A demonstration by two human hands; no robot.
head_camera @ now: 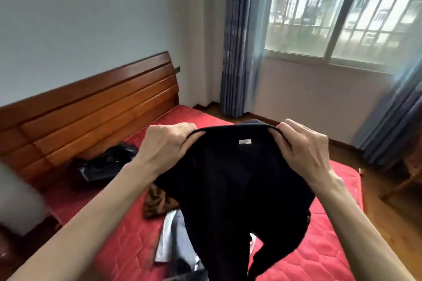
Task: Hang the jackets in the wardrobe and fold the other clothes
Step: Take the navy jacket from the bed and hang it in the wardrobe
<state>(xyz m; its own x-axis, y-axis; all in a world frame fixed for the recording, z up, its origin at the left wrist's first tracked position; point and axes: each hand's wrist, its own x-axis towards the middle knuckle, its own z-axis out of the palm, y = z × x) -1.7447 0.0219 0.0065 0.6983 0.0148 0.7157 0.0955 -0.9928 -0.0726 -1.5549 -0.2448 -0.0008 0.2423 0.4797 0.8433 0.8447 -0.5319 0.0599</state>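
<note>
Two bare hands hold a black garment (pixel 230 180) up over a bed, the left hand (pixel 163 143) and right hand (pixel 306 146) each gripping its top edge, fingers (pixel 182 129) curled around the hem. The garment hides most of the clothes beneath it and runs out of the bottom of the picture; its type is hard to tell, though a small pale label (pixel 245 141) shows near the top. Grey-and-white clothes (pixel 173 235) and a brown patterned piece (pixel 157 203) peek out on the red mattress (pixel 319 255). A shiny black bag (pixel 102 164) lies by the wooden headboard (pixel 91 107). Beyond: blue curtains (pixel 237 52) and a barred window (pixel 342 7).
</note>
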